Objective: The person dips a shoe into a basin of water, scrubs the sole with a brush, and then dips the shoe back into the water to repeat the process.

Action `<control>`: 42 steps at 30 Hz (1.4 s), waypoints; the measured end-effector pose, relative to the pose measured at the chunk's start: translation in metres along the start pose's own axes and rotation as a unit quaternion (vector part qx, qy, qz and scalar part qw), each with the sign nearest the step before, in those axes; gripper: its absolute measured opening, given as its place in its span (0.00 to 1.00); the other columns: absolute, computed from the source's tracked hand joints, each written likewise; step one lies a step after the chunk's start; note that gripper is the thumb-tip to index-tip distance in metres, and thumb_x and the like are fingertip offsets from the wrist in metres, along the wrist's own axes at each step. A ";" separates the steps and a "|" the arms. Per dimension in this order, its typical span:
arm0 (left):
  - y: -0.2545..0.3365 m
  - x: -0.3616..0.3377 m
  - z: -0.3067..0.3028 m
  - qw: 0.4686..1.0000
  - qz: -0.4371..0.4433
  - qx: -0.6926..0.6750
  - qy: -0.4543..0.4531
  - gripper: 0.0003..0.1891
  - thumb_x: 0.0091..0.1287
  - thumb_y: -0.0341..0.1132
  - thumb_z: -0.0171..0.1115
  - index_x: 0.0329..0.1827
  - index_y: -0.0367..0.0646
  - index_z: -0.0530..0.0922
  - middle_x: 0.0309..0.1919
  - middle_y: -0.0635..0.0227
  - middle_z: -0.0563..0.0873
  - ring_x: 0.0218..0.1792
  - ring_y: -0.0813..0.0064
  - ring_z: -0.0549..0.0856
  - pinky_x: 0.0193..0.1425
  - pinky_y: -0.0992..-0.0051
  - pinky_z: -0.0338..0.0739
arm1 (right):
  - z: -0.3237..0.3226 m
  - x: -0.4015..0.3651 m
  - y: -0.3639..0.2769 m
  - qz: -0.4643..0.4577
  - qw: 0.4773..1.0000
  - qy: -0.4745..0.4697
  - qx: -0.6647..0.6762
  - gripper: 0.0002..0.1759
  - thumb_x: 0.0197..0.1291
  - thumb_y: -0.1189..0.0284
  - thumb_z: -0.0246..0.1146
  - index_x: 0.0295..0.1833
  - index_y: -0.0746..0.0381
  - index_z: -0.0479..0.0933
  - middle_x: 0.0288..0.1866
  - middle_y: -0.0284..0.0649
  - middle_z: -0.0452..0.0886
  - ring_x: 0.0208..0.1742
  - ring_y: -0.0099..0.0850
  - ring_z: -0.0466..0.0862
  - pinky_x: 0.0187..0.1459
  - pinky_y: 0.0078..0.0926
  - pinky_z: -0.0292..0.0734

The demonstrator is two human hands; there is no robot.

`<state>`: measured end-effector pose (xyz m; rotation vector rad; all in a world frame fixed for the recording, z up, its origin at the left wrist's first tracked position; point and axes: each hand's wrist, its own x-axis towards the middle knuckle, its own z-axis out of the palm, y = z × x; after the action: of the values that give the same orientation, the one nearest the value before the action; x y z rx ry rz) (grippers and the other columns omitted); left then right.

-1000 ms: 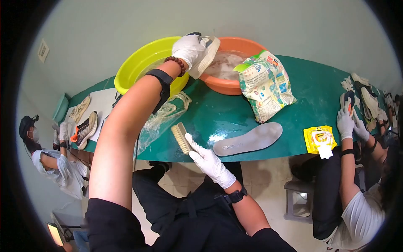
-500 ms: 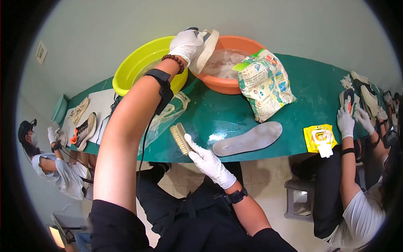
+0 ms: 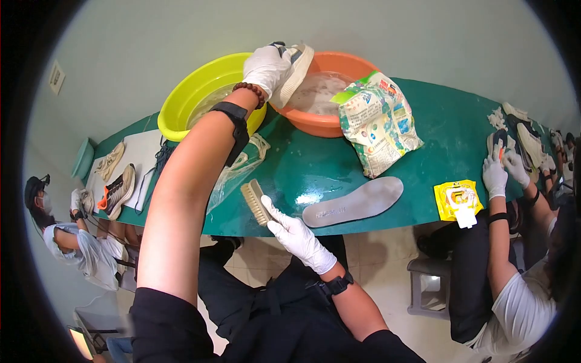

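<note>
My gloved left hand (image 3: 266, 68) reaches far out and grips a shoe (image 3: 295, 74) with a pale sole. The shoe hangs where the yellow-green basin (image 3: 172, 103) and the orange basin (image 3: 315, 125) meet. Close to my body, my gloved right hand (image 3: 299, 239) is closed on a scrubbing brush (image 3: 257, 202) with pale bristles, near the table's edge. A grey insole (image 3: 354, 202) lies just to the right of that hand. Cloudy, sudsy water shows in the orange basin, and the yellow-green one also holds water.
A detergent bag (image 3: 381, 127) leans by the orange basin. A yellow wipes pack (image 3: 458, 202) lies near the edge of the green table (image 3: 315, 163). A clear plastic bag (image 3: 239, 166) is under my left arm. Sneakers (image 3: 119, 192) lie left; people work at both ends.
The view has shifted slightly. My left hand still has the shoe above the basins, and the brush in my right hand has turned a little.
</note>
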<state>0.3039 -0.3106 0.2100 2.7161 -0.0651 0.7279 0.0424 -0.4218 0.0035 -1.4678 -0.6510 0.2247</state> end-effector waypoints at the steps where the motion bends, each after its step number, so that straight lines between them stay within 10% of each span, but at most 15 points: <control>1: 0.000 -0.003 -0.001 0.999 0.014 -0.023 0.030 0.23 0.73 0.52 0.49 0.55 0.48 0.84 0.46 0.49 0.87 0.49 0.47 0.86 0.55 0.56 0.79 | 0.000 -0.001 -0.001 0.000 1.000 -0.001 0.000 0.30 0.76 0.67 0.52 0.80 0.55 0.57 0.77 0.43 0.68 0.74 0.34 0.71 0.68 0.23 0.65; 11: -0.011 -0.004 -0.029 0.999 -0.046 -0.002 -0.022 0.26 0.70 0.53 0.52 0.45 0.38 0.87 0.43 0.43 0.87 0.48 0.43 0.86 0.55 0.55 0.79 | 0.001 -0.001 -0.004 0.018 1.000 0.009 0.001 0.30 0.75 0.69 0.54 0.79 0.57 0.59 0.76 0.45 0.70 0.73 0.29 0.71 0.70 0.24 0.63; 19: -0.093 -0.059 -0.090 0.872 -0.093 -0.446 0.180 0.27 0.75 0.51 0.51 0.50 0.31 0.83 0.40 0.53 0.90 0.43 0.60 0.90 0.43 0.63 0.83 | 0.010 -0.002 -0.013 0.076 0.991 0.037 0.100 0.30 0.74 0.72 0.55 0.78 0.66 0.59 0.78 0.45 0.65 0.75 0.26 0.65 0.72 0.22 0.58; 23: -0.181 -0.149 -0.136 0.836 -0.122 -0.508 0.167 0.26 0.78 0.50 0.45 0.65 0.36 0.74 0.53 0.57 0.86 0.50 0.64 0.88 0.54 0.62 0.84 | 0.007 -0.002 -0.019 0.153 0.982 0.030 0.102 0.31 0.74 0.73 0.55 0.80 0.56 0.60 0.42 0.26 0.75 0.33 0.14 0.65 0.35 0.13 0.66; 24: -0.172 -0.191 -0.154 0.705 -0.211 -0.664 0.131 0.27 0.78 0.50 0.43 0.68 0.38 0.73 0.58 0.56 0.84 0.54 0.63 0.86 0.59 0.61 0.83 | 0.009 -0.003 -0.016 0.139 0.982 0.038 0.118 0.31 0.74 0.73 0.55 0.80 0.55 0.60 0.37 0.22 0.71 0.29 0.13 0.58 0.29 0.12 0.60; 28: -0.202 -0.310 -0.137 0.696 -0.280 -0.621 0.229 0.29 0.77 0.52 0.43 0.68 0.38 0.73 0.60 0.57 0.84 0.57 0.58 0.85 0.65 0.58 0.79 | 0.008 -0.005 -0.010 0.115 0.989 0.032 0.088 0.31 0.72 0.75 0.55 0.79 0.58 0.60 0.50 0.24 0.75 0.35 0.14 0.63 0.39 0.11 0.67; 30: -0.233 -0.345 -0.115 0.583 -0.342 -0.709 0.201 0.29 0.76 0.53 0.46 0.67 0.38 0.74 0.59 0.58 0.84 0.56 0.59 0.85 0.64 0.59 0.79 | 0.011 -0.004 -0.005 0.054 0.995 0.047 0.062 0.30 0.73 0.75 0.56 0.79 0.62 0.60 0.72 0.33 0.72 0.62 0.19 0.73 0.64 0.18 0.65; 31: -0.243 -0.354 -0.103 0.607 -0.365 -0.674 0.210 0.28 0.76 0.52 0.47 0.66 0.38 0.75 0.59 0.60 0.84 0.55 0.61 0.85 0.64 0.61 0.79 | 0.012 -0.003 -0.007 0.097 0.991 0.041 0.087 0.30 0.73 0.74 0.56 0.79 0.62 0.60 0.76 0.36 0.68 0.69 0.21 0.68 0.68 0.20 0.60; 34: -0.256 -0.361 -0.072 0.740 -0.356 -0.550 0.153 0.25 0.79 0.48 0.47 0.66 0.37 0.75 0.58 0.64 0.85 0.53 0.67 0.85 0.61 0.66 0.79 | 0.014 -0.001 -0.017 0.162 0.979 0.043 0.112 0.30 0.75 0.71 0.55 0.80 0.59 0.59 0.64 0.32 0.69 0.54 0.18 0.65 0.55 0.16 0.60; 36: -0.269 -0.354 -0.063 0.712 -0.443 -0.532 0.117 0.24 0.81 0.47 0.45 0.65 0.36 0.76 0.58 0.65 0.85 0.55 0.71 0.85 0.61 0.69 0.78 | 0.018 -0.001 -0.025 0.189 0.971 0.051 0.138 0.30 0.75 0.70 0.54 0.80 0.53 0.59 0.39 0.21 0.72 0.27 0.11 0.55 0.29 0.09 0.55; 38: -0.268 -0.350 -0.068 0.712 -0.433 -0.546 0.088 0.24 0.82 0.46 0.44 0.67 0.35 0.74 0.60 0.63 0.83 0.57 0.69 0.84 0.63 0.69 0.78 | 0.019 -0.002 -0.023 0.176 0.976 0.058 0.114 0.30 0.75 0.69 0.54 0.80 0.52 0.60 0.33 0.19 0.67 0.27 0.12 0.57 0.30 0.09 0.56; 42: -0.277 -0.354 -0.064 0.649 -0.416 -0.630 0.095 0.23 0.82 0.44 0.43 0.69 0.36 0.71 0.62 0.59 0.82 0.57 0.66 0.84 0.63 0.68 0.79 | 0.026 -0.001 -0.017 0.156 0.980 0.093 0.078 0.29 0.75 0.69 0.54 0.80 0.55 0.61 0.65 0.20 0.71 0.35 0.13 0.62 0.43 0.10 0.65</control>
<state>0.0014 -0.0420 0.0038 1.0675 0.5050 0.3710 0.0234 -0.4026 0.0190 -1.4147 -0.2432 0.3689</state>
